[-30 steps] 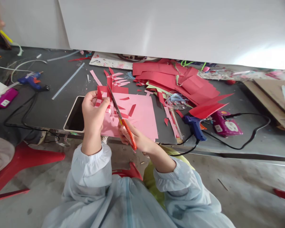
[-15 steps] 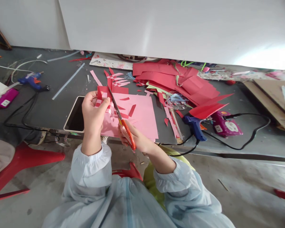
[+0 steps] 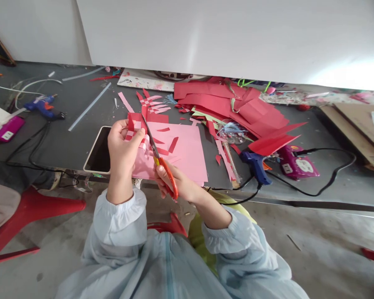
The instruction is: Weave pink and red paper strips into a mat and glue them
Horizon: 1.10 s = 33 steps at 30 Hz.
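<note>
My left hand (image 3: 122, 146) pinches a small woven piece of red and pink paper strips (image 3: 134, 126) above the table's near edge. My right hand (image 3: 174, 182) is closed on the orange handles of a pair of scissors (image 3: 158, 158), whose blades point up and left into that woven piece. Under both lies a pink paper sheet (image 3: 183, 153) with loose red strips on it.
A phone (image 3: 99, 150) lies left of the pink sheet. A heap of red paper (image 3: 237, 106) fills the back. Blue glue guns (image 3: 255, 166) (image 3: 42, 104), purple power strips (image 3: 294, 162) (image 3: 4, 129) and black cables lie on the dark table (image 3: 65, 120). Red stool (image 3: 34, 207) at left.
The scissors have slid slightly down and toward me along the woven piece. Another person's hand at the far upper left has gone from view.
</note>
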### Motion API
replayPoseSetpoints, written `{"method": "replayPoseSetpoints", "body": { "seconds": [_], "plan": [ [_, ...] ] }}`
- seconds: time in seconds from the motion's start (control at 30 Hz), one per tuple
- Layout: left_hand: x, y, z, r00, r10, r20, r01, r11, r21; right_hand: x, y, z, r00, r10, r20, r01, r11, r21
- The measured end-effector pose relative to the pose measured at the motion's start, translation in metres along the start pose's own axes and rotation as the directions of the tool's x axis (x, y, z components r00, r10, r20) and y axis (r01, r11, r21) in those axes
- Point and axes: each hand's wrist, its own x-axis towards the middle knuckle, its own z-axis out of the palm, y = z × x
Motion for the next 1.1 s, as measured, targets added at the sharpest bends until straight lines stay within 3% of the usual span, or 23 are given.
{"method": "replayPoseSetpoints", "body": {
  "seconds": [0.4, 0.7, 0.9, 1.1],
  "plan": [
    [-0.004, -0.007, 0.003, 0.995, -0.042, 0.095, 0.041, 0.999, 0.007, 0.000, 0.006, -0.003, 1.000, -0.027, 0.000, 0.027, 0.999, 0.032],
    [-0.005, -0.002, 0.004, 0.996, -0.055, 0.068, 0.054, 0.998, 0.015, 0.000, 0.003, -0.002, 0.999, -0.031, -0.023, 0.031, 0.999, 0.015],
    [-0.004, -0.007, 0.001, 0.997, -0.007, 0.075, 0.004, 0.999, 0.041, -0.001, -0.002, -0.002, 0.999, -0.006, -0.039, 0.006, 1.000, 0.009],
    [-0.005, -0.006, 0.002, 0.997, -0.013, 0.073, 0.012, 1.000, 0.010, 0.004, -0.007, -0.011, 0.989, -0.021, -0.148, 0.058, 0.966, 0.252]
  ]
}}
